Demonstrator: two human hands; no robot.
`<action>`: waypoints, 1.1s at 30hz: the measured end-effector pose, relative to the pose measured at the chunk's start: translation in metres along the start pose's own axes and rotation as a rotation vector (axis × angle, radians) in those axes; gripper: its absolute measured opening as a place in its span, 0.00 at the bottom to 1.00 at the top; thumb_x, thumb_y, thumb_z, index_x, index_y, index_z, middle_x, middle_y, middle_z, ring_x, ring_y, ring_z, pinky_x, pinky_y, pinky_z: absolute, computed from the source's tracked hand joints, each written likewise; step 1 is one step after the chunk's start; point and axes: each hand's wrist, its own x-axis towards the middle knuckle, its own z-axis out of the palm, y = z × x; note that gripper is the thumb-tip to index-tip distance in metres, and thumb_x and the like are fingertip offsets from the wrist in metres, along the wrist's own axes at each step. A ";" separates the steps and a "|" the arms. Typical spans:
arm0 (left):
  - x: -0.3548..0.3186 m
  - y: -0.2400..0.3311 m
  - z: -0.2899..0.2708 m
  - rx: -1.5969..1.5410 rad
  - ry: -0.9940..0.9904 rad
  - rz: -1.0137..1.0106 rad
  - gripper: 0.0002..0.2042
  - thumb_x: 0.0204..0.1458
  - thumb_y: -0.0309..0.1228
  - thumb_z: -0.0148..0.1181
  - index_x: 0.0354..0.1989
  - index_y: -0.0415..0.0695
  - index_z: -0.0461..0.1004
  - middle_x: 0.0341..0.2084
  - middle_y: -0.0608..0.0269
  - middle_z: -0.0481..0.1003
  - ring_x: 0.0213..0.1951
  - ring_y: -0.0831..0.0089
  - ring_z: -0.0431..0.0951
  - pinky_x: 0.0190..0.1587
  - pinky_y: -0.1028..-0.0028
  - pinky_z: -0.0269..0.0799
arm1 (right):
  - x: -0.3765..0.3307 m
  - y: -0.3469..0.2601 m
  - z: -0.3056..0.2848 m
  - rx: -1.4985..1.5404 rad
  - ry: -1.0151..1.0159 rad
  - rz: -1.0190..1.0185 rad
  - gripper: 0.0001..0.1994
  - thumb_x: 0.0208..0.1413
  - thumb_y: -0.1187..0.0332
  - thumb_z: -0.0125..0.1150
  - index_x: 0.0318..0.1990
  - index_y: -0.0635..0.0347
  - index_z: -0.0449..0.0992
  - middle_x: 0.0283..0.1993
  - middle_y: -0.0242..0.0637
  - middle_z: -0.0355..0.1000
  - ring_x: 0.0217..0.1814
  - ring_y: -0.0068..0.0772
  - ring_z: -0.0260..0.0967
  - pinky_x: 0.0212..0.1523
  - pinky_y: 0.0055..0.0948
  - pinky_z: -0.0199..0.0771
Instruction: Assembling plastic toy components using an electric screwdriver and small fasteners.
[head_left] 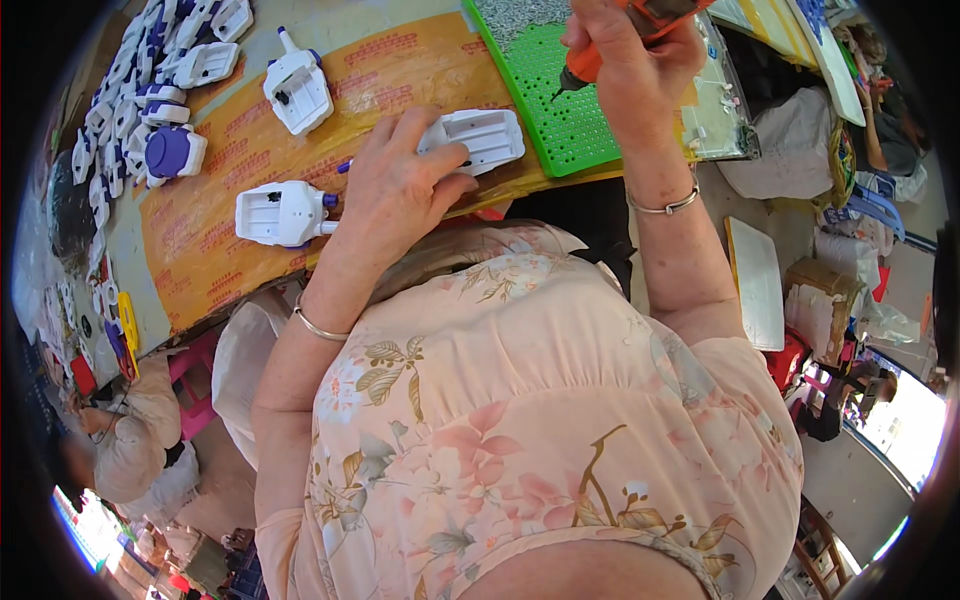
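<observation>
My left hand (395,185) lies over one end of a hollow white plastic housing (482,138), fingers curled on it against the table. A blue tip sticks out on the hand's far side; the part under the palm is hidden. My right hand (635,75) is wrapped around an orange power screwdriver (660,15), partly cut off by the upper edge. Its dark bit points down left over a green perforated tray (560,110). A similar open housing (285,213) rests left of my left wrist, and another housing (298,95) with a small black piece inside lies farther back.
A heap of white and blue housings (160,105) fills the table's left side. Brown tape with red print (220,265) covers the tabletop. Small grey screws (530,20) sit at the tray's far end. Other people (130,450) are at left and far right. A cardboard box (820,290) stands at right.
</observation>
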 end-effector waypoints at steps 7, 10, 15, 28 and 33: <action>0.005 0.001 0.002 0.020 0.000 0.016 0.11 0.40 0.32 0.73 0.33 0.47 0.81 0.45 0.54 0.73 0.46 0.53 0.73 0.45 0.59 0.73 | 0.018 0.015 0.010 0.739 -0.278 -0.349 0.12 0.55 0.77 0.66 0.44 0.63 0.71 0.28 0.32 0.73 0.24 0.21 0.70 0.26 0.23 0.71; 0.004 0.000 0.003 0.026 -0.001 -0.004 0.11 0.40 0.32 0.73 0.34 0.47 0.81 0.45 0.54 0.73 0.45 0.53 0.73 0.45 0.59 0.73 | 0.009 0.001 0.020 0.816 -0.275 -0.376 0.12 0.54 0.77 0.67 0.44 0.63 0.71 0.28 0.31 0.72 0.24 0.21 0.70 0.26 0.22 0.70; 0.004 -0.001 0.002 0.011 0.003 -0.004 0.11 0.40 0.32 0.73 0.34 0.47 0.81 0.45 0.54 0.73 0.45 0.53 0.73 0.45 0.59 0.73 | -0.002 -0.013 0.010 -0.131 0.058 0.023 0.13 0.54 0.78 0.68 0.44 0.61 0.71 0.29 0.30 0.72 0.25 0.19 0.70 0.25 0.21 0.69; 0.002 0.000 0.001 0.005 -0.037 -0.033 0.13 0.41 0.30 0.74 0.36 0.45 0.81 0.47 0.52 0.73 0.47 0.51 0.73 0.46 0.58 0.73 | -0.002 0.002 0.005 -0.114 0.036 -0.010 0.12 0.55 0.80 0.67 0.42 0.58 0.70 0.25 0.29 0.71 0.19 0.16 0.65 0.19 0.19 0.63; 0.003 0.001 0.001 0.013 -0.036 -0.027 0.13 0.40 0.30 0.74 0.36 0.46 0.81 0.47 0.53 0.73 0.46 0.51 0.73 0.45 0.59 0.73 | -0.003 0.005 0.005 -0.057 0.039 -0.025 0.13 0.55 0.79 0.67 0.42 0.57 0.69 0.24 0.28 0.70 0.18 0.15 0.64 0.19 0.19 0.62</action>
